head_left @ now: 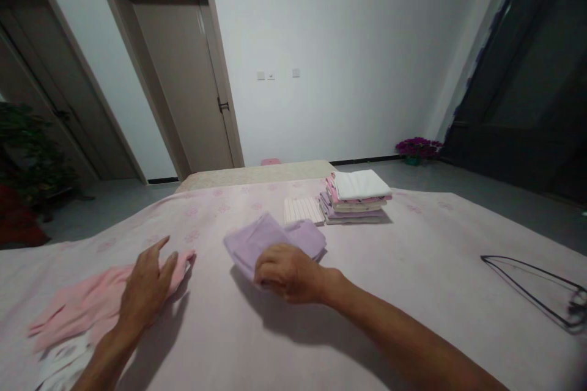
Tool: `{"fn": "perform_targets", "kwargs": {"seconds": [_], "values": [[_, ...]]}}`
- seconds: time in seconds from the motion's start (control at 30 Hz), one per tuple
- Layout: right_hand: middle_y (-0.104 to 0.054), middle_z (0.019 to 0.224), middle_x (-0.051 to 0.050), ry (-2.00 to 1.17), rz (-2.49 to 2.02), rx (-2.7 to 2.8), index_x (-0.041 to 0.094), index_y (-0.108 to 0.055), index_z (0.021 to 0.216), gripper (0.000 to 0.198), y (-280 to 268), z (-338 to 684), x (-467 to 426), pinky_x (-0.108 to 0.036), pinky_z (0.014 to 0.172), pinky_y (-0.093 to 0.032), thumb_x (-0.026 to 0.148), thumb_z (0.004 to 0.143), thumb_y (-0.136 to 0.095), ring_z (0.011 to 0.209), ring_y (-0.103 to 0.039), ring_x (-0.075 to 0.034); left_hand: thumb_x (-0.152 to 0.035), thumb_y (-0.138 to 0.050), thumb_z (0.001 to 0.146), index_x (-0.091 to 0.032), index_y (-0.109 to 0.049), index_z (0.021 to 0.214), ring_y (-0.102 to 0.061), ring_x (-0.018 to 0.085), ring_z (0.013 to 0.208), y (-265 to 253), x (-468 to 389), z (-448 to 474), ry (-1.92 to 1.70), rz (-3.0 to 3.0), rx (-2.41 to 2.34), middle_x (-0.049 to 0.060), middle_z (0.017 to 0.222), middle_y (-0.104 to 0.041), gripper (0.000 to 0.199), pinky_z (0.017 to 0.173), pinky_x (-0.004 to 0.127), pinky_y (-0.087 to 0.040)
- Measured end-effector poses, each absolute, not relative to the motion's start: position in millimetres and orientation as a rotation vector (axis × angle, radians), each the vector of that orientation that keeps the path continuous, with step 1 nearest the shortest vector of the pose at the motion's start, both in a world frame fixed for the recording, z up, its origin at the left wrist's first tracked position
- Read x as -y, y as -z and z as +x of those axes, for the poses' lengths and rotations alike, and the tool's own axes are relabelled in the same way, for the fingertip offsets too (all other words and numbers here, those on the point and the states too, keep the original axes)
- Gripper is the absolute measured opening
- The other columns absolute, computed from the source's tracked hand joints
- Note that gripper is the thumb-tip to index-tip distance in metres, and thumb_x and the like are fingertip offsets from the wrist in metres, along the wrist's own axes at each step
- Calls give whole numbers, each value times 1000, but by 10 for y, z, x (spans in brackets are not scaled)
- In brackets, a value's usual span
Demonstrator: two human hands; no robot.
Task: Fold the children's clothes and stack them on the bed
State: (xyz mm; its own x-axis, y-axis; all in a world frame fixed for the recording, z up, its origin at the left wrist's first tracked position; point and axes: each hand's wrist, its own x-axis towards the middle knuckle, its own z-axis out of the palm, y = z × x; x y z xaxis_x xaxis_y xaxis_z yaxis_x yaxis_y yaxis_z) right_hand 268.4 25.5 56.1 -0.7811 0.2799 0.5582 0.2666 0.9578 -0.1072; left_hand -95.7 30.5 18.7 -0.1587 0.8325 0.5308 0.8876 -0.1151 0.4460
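Note:
A folded lavender cloth point(261, 238) is gripped along its near edge by my right hand point(288, 272), fingers curled closed around it. Shadow falls on the tablecloth below, so at least part of the cloth is raised. My left hand point(147, 284) is over a loose pink garment point(87, 299), thumb and fingers apart; whether it touches the garment I cannot tell. Partly under the pink garment lies a white garment point(68, 357). Just beyond the lavender cloth sits a folded striped cloth point(302, 211), beside a stack of folded clothes point(360, 195) with a white piece on top.
A pale pink flowered tablecloth point(413, 293) covers the broad surface. At the right lies a black wire hanger point(527, 290). Behind the far edge are a beige surface point(257, 175), a small pink object point(270, 161), purple flowers point(418, 148) and a closed door point(183, 73).

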Motion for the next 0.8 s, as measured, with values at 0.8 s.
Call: {"fn": "perform_targets", "kwargs": {"seconds": [0.8], "values": [[-65, 78, 0, -442, -1232, 1403, 22, -62, 82, 12, -207, 3246, -294, -28, 72, -44, 31, 85, -55, 73, -57, -17, -42, -63, 74, -20, -59, 103, -64, 20, 75, -64, 48, 79, 1886, -2135, 2366, 2, 90, -67, 37, 68, 31, -51]]}}
